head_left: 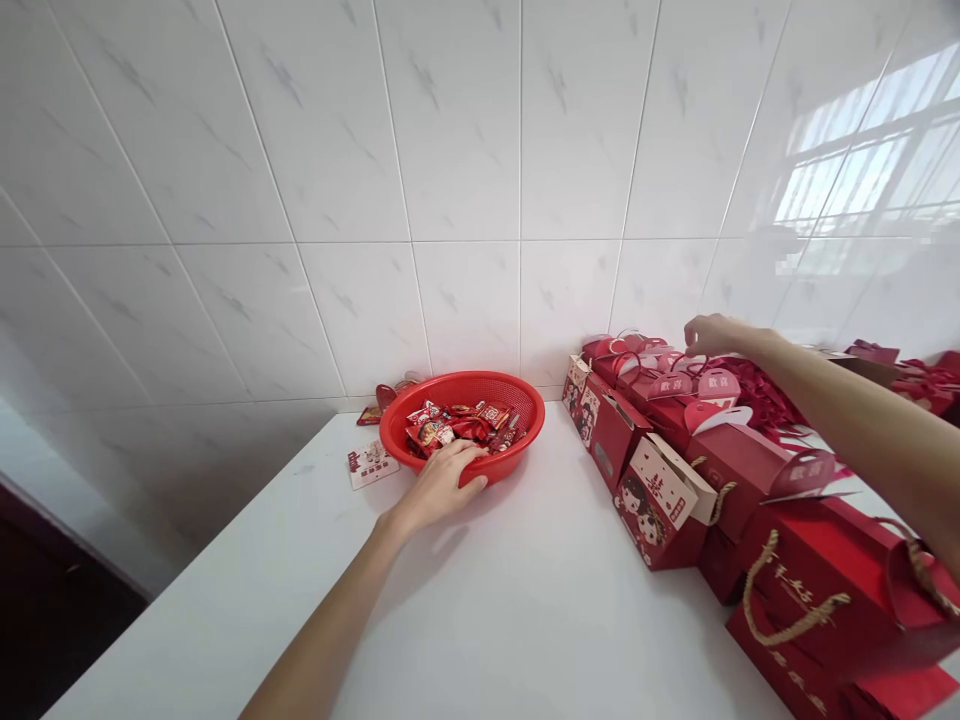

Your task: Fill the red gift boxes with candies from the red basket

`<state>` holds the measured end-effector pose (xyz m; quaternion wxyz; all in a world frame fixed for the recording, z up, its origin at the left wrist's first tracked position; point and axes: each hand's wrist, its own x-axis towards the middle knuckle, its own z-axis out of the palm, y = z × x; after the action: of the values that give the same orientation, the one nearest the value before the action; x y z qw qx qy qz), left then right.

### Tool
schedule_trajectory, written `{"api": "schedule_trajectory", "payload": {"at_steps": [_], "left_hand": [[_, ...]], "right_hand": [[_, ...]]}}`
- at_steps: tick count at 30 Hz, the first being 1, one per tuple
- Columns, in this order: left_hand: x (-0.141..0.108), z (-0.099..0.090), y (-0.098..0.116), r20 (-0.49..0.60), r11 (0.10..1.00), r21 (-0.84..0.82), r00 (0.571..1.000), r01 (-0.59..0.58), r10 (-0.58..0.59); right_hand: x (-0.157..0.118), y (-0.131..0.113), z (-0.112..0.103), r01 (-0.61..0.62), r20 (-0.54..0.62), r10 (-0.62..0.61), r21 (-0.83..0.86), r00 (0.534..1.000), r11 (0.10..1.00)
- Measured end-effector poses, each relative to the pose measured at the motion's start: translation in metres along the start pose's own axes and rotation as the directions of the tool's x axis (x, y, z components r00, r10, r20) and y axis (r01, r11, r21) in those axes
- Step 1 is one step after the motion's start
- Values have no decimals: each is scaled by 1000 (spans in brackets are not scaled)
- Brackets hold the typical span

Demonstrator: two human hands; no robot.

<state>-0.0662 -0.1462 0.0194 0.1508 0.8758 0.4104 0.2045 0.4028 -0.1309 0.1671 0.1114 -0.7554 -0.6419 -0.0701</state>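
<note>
The rim of a red plastic basket (517, 392) is clasped by the left hand (439, 487) (wrapped sweets (450, 427) lie inside); the right hand (716, 335) is held loosely curled and empty above red gift boxes (739, 470).

White countertop (525, 600): red plastic basket (469, 382) against wall, printed card (373, 464) beside it, red gift boxes (739, 470) rightward.

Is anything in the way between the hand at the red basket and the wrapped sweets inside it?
Nothing visible: the left hand lies over the near rim of the red plastic basket, right beside the wrapped sweets.
</note>
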Motion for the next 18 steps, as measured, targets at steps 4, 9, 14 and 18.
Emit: {"api": "schedule_trajectory", "payload": {"at_steps": [4,9,14,18], "left_hand": [[0,0,2,19,1000,15,1000,5,-6],[1,-1,6,68,998,49,996,46,-49],[12,-28,10,325,997,16,943,75,-77],[25,-79,16,458,990,93,878,106,-137]], "right_hand": [[25,-23,-16,-24,44,32,-168,999,986],[42,-104,-25,212,61,-204,-194,977,958],[20,-217,12,490,74,-491,20,868,871],[-20,-286,67,640,158,-701,308,695,704]]}}
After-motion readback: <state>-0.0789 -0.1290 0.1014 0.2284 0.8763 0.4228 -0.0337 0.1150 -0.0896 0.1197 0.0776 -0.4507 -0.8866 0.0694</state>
